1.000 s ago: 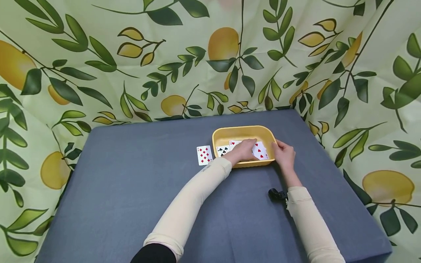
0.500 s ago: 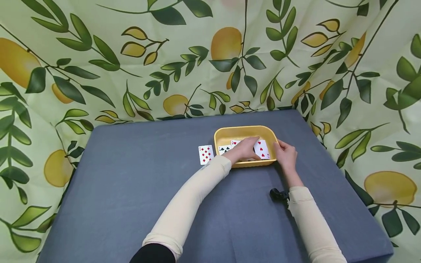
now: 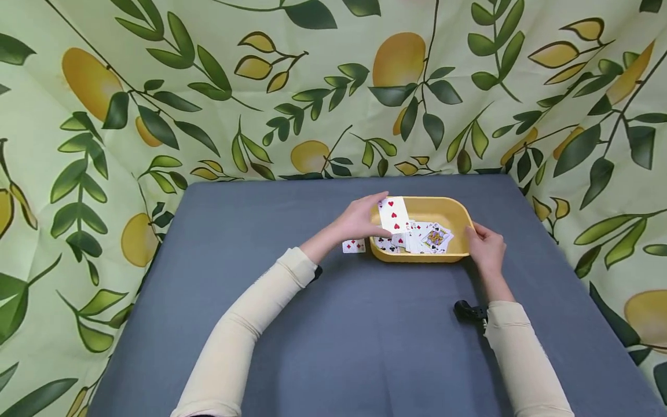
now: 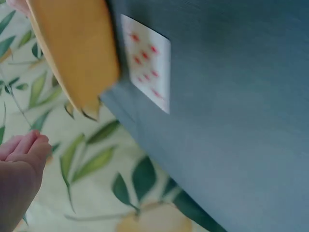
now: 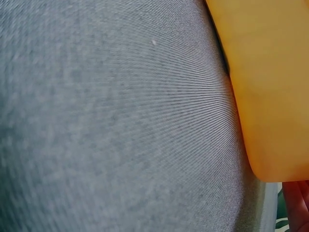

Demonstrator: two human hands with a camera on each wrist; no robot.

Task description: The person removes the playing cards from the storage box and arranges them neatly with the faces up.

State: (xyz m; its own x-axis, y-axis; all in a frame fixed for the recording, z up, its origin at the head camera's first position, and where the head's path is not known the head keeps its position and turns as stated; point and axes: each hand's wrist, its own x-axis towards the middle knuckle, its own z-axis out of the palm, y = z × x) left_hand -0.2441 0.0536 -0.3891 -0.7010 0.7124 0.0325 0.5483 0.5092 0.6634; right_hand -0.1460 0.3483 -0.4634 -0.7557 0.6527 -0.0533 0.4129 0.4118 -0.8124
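From where I stand, I take twelve o'clock as the direction away from the person. The left hand (image 3: 359, 219) pinches one heart card (image 3: 394, 215), with the fingers at the far edge and the thumb at the near one. The card is over the nine o'clock end of the yellow tray (image 3: 438, 259), face up; how high it is held, I cannot tell. The long axis of this card goes about from twelve to six, while the tray stretches from nine to three on the blue tabletop (image 3: 333, 347), so the two lie nearly across each other. The right hand (image 3: 487, 246) grips the rim at the three o'clock end. In the tray the loose cards (image 3: 424, 238) lie in a spread pile, toward four o'clock from the held one. Outside, a diamond card (image 3: 354, 247) lies flat just beside the tray, toward six o'clock from the left hand and partly covered by it; the left wrist view shows a narrow gap there. I judge that this relation decides the most: the left hand is much nearer to the diamond card, and the right hand is well apart, beyond the tray.
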